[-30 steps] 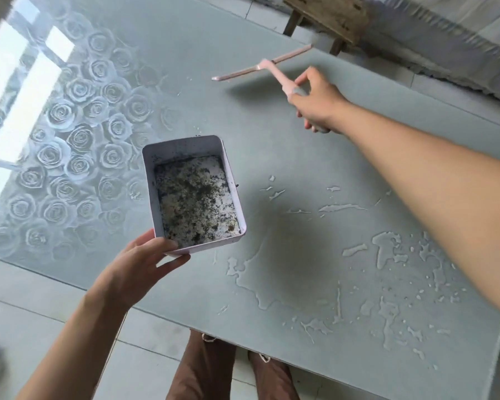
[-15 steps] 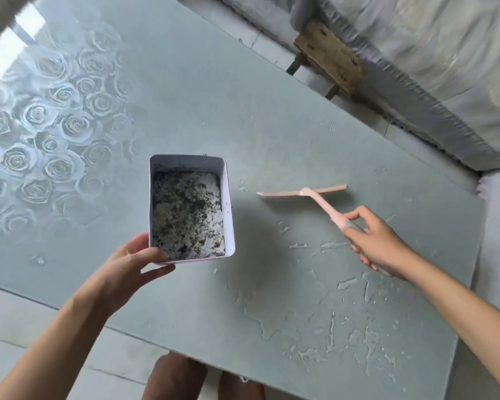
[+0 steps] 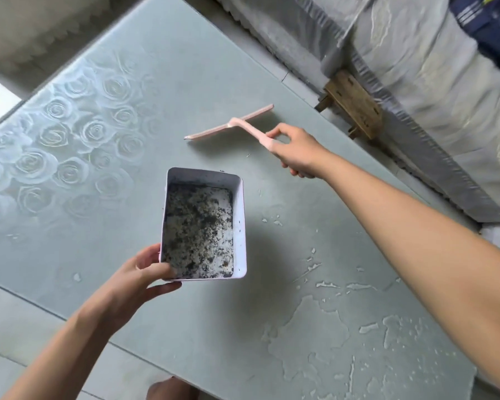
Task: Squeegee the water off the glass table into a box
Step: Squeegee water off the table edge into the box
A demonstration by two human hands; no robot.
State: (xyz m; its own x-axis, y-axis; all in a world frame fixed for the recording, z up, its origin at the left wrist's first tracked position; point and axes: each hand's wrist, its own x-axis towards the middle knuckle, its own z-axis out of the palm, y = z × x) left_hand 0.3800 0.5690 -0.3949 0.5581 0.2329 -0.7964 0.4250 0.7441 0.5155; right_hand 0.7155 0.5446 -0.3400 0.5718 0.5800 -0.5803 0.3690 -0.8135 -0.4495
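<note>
Right hand (image 3: pixel 293 153): fingers curled round the handle of the pink squeegee (image 3: pixel 228 122). Its blade lies over the far, dry stretch of the glass table (image 3: pixel 185 67). Whether it touches the glass cannot be told.
Left hand (image 3: pixel 140 280): grips the near-left corner of the box (image 3: pixel 241 226), thumb inside the wall. The box appears lifted just over the glass, and its floor is speckled with dark grit.
Water (image 3: pixel 309 327): puddles and streaks sit toward the near right corner, well apart from the blade, partly under the right forearm.
Step in hand: probably placing the blade for a pull toward the person.
Doing it well: set the blade flat behind the puddles, keep even pressure, and draw the water in one stroke. Hold the box lip just under the near table edge to meet it.
Edges: the near edge runs diagonally below the left wrist, and the puddles lie close to it, so a crooked stroke could spill onto the floor.
Open room: bare glass lies between blade and box, with the rose pattern (image 3: pixel 70 140) to the left. A wooden stool (image 3: pixel 352 105) stands beyond the far edge.
</note>
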